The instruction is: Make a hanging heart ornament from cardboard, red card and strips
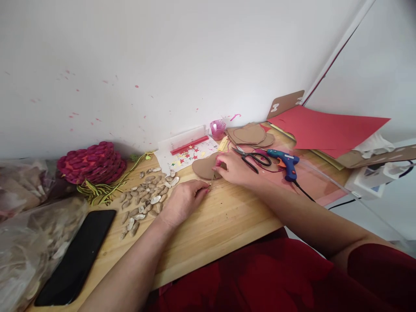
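Observation:
My left hand [185,199] rests low over the wooden table, thumb and fingers pinched together at the lower end of a thin yellowish strand [212,178]. Just above it, my right hand [234,167] pinches the strand's upper part, fingertips close to the cardboard piece. That rounded brown cardboard piece [202,168] lies flat, partly covered by my right hand. Loose peanut shells [143,197] are spread to the left of my left hand. Black-handled scissors [251,158] lie beyond my right hand, beside a blue glue gun [286,162].
A black phone [76,255] and plastic bags [29,251] occupy the left side. Magenta stacked pieces [91,162] with yellow-green cords [100,190] stand by the wall. Farther back are star-dotted paper [182,161], a pink cup [217,128], cardboard cutouts [248,134] and red sheets [331,130].

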`<state>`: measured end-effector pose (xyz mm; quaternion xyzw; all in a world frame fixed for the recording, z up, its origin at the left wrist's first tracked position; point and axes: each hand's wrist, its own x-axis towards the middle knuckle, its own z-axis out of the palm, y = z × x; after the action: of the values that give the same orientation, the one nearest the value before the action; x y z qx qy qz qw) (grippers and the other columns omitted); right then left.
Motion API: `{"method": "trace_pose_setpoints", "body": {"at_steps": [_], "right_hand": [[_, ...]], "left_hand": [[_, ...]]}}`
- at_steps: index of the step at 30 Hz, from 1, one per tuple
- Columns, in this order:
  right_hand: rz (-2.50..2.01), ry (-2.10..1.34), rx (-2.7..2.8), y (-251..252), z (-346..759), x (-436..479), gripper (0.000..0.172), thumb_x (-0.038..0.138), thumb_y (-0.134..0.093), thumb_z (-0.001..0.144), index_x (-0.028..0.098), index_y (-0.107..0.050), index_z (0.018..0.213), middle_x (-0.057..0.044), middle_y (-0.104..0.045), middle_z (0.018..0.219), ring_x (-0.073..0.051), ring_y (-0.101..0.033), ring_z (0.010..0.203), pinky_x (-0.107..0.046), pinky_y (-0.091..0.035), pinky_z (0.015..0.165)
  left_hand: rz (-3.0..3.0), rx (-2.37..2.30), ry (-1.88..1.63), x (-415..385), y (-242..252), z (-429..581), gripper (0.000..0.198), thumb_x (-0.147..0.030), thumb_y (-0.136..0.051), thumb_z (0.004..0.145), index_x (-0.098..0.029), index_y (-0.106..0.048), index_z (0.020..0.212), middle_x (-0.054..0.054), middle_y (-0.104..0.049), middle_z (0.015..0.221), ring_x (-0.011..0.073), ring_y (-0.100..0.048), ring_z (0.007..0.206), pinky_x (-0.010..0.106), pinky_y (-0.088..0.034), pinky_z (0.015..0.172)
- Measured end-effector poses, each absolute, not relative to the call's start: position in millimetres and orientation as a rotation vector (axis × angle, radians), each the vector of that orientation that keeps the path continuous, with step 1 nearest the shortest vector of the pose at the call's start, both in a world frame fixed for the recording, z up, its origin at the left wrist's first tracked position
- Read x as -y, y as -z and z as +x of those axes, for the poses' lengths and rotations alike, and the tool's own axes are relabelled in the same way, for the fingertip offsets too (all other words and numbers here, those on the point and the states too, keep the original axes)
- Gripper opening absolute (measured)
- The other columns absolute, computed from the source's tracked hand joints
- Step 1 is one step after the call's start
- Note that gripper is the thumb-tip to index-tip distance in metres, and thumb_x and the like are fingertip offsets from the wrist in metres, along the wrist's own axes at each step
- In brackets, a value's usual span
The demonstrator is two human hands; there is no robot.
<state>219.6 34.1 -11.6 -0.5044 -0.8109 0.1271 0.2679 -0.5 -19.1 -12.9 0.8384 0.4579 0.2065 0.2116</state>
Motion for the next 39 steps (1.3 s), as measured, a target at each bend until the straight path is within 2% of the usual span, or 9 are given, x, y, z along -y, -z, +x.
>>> {"method": "trace_pose_setpoints", "body": {"at_steps": [6, 10, 15, 18, 24, 30, 36, 39], "right_hand": [[-1.286, -0.381, 2.173, 19.6, 220.5, -30.5, 0.014, 0.022, -0.07, 0.09, 0.017, -0.062, 0.079, -0.005, -0.065, 0.078, -0.02, -0.056, 0.082, -0.032, -0.039, 0.077], [-1.26, -0.493, 2.131, 24.2, 223.0, -30.8, 0.017, 0.027, -0.067, 0.091, 0.018, -0.063, 0.078, -0.004, -0.066, 0.075, -0.018, -0.055, 0.073, -0.031, -0.038, 0.07], [-1.141, -0.545, 2.031, 20.1, 224.8, -25.2, 0.016, 0.031, -0.063, 0.091, 0.018, -0.065, 0.081, -0.006, -0.073, 0.086, -0.019, -0.061, 0.08, -0.032, -0.043, 0.077], [-1.069, -0.757, 2.089, 11.5, 224.8, -17.9, 0.019, 0.035, -0.064, 0.091, 0.018, -0.066, 0.083, -0.004, -0.072, 0.081, -0.016, -0.062, 0.075, -0.03, -0.044, 0.073], [-0.961, -1.529, 2.015, 2.2, 224.5, -8.5, 0.026, 0.042, -0.062, 0.092, 0.018, -0.059, 0.082, -0.002, -0.071, 0.073, -0.013, -0.064, 0.059, -0.025, -0.047, 0.058], [-1.005, -1.181, 2.055, 1.7, 225.8, -12.3, 0.021, 0.036, -0.065, 0.09, 0.018, -0.064, 0.08, -0.003, -0.072, 0.075, -0.013, -0.063, 0.068, -0.025, -0.044, 0.061], [-0.871, -1.608, 2.064, -1.8, 222.3, -5.2, 0.022, 0.038, -0.061, 0.093, 0.019, -0.061, 0.083, -0.002, -0.071, 0.077, -0.014, -0.067, 0.065, -0.026, -0.048, 0.06], [-0.965, -1.368, 1.901, 2.5, 223.9, -11.1, 0.023, 0.039, -0.063, 0.091, 0.018, -0.06, 0.081, -0.002, -0.068, 0.076, -0.013, -0.064, 0.063, -0.026, -0.046, 0.059]], "left_hand": [[2.294, -1.157, -0.572, 21.8, 12.4, -1.1, 0.02, -0.028, -0.06, 0.097, -0.024, -0.077, 0.107, 0.002, -0.08, 0.106, 0.0193, -0.074, 0.095, 0.029, -0.053, 0.084], [2.257, -1.062, -0.554, 21.1, 10.0, -3.1, 0.015, -0.028, -0.063, 0.095, -0.023, -0.078, 0.099, 0.001, -0.08, 0.093, 0.0167, -0.072, 0.082, 0.027, -0.051, 0.074], [2.208, -1.182, -0.735, 14.8, 4.4, -6.1, 0.016, -0.027, -0.059, 0.097, -0.02, -0.073, 0.094, 0.001, -0.075, 0.087, 0.0156, -0.065, 0.077, 0.027, -0.046, 0.072], [2.161, -1.292, -0.755, 9.4, 4.9, -9.3, 0.019, -0.03, -0.054, 0.099, -0.02, -0.07, 0.095, 0.002, -0.073, 0.087, 0.0163, -0.063, 0.077, 0.028, -0.045, 0.072], [2.177, -1.304, -0.621, 5.0, 8.0, -13.5, 0.022, -0.032, -0.05, 0.101, -0.02, -0.068, 0.097, 0.003, -0.071, 0.09, 0.0179, -0.062, 0.082, 0.03, -0.045, 0.076], [2.203, -1.306, -0.606, 6.1, 6.8, -13.2, 0.02, -0.029, -0.049, 0.101, -0.021, -0.066, 0.097, 0.003, -0.07, 0.091, 0.0183, -0.062, 0.082, 0.03, -0.045, 0.077], [2.219, -1.298, -0.604, 4.7, 9.9, -14.3, 0.02, -0.029, -0.049, 0.1, -0.021, -0.067, 0.099, 0.004, -0.072, 0.094, 0.0192, -0.065, 0.085, 0.031, -0.047, 0.08], [2.254, -1.305, -0.621, 5.5, 10.5, -13.7, 0.019, -0.029, -0.05, 0.1, -0.02, -0.067, 0.097, 0.004, -0.072, 0.091, 0.0189, -0.064, 0.083, 0.031, -0.047, 0.077]]}}
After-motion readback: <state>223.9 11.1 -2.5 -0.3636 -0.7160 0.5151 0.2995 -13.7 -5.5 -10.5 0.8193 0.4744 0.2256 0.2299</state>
